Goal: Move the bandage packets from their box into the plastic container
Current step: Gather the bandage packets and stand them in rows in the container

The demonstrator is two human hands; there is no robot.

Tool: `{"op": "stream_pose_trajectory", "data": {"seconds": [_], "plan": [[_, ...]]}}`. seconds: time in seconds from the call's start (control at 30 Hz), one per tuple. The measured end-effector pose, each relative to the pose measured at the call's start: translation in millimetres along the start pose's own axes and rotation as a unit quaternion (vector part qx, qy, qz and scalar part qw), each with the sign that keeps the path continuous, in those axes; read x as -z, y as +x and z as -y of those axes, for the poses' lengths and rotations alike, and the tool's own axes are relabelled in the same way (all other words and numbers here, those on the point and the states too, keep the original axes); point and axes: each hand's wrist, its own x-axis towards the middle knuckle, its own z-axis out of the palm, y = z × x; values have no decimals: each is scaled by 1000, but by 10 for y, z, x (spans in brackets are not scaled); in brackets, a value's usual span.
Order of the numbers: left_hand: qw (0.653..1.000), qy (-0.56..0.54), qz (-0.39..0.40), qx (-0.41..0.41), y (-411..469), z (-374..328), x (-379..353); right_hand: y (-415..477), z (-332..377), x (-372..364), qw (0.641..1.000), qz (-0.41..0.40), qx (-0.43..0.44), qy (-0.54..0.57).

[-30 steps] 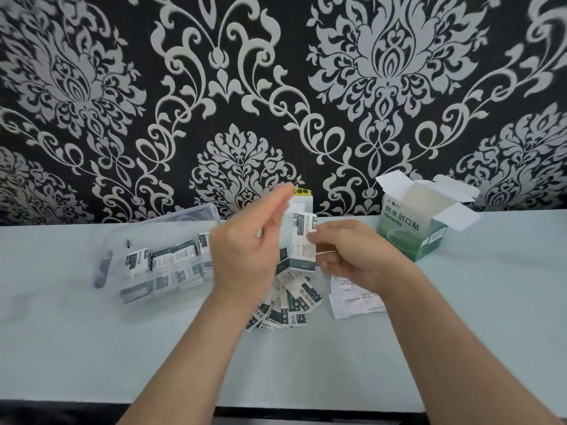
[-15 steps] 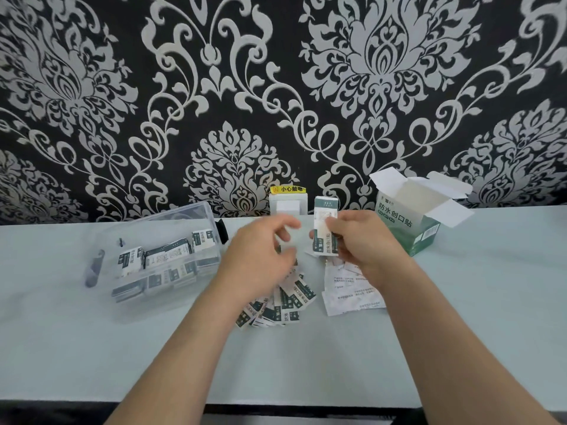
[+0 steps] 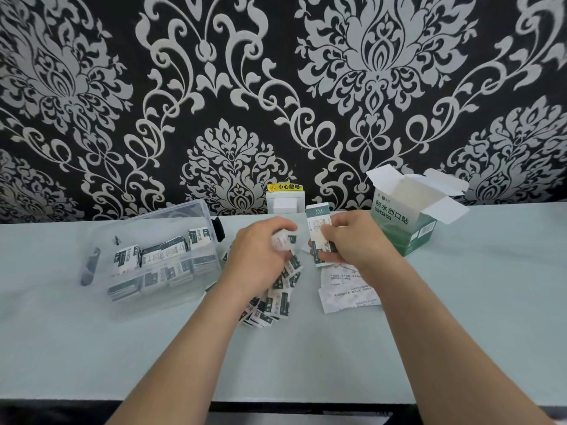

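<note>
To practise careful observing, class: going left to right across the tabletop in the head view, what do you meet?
Clear plastic container → left hand gripping a bandage packet → right hand holding bandage packets → open green bandage box.

The wall (image 3: 276, 87) is black with silver-grey damask. The table (image 3: 92, 348) is pale mint. At two o'clock the box (image 3: 399, 228) is white above and green below, with dark green characters. The packets (image 3: 276, 302) are white with dark green bands. At ten o'clock the container (image 3: 159, 222) is clear. At twelve o'clock a yellow label (image 3: 285, 187) bears black characters.
</note>
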Motion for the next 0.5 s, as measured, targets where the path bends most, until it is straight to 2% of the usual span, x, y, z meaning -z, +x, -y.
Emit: {"op": "stream_pose_trajectory", "data": {"seconds": [0.2, 0.27, 0.33, 0.4, 0.5], "plan": [[973, -200, -108, -49, -29, -72, 171, -25, 21, -11, 1000, -5, 0, 17], [949, -287, -122, -34, -42, -94, 223, -34, 34, -33, 999, 24, -16, 45], [919, -379, -106, 3, -44, -95, 227, -81, 72, -53, 990, 86, -52, 97], [913, -397, -93, 22, -48, -86, 190, -127, 118, -78, 973, 159, -81, 144], [931, -357, -76, 4, -48, -83, 157, -144, 135, -80, 953, 212, -100, 190]]}}
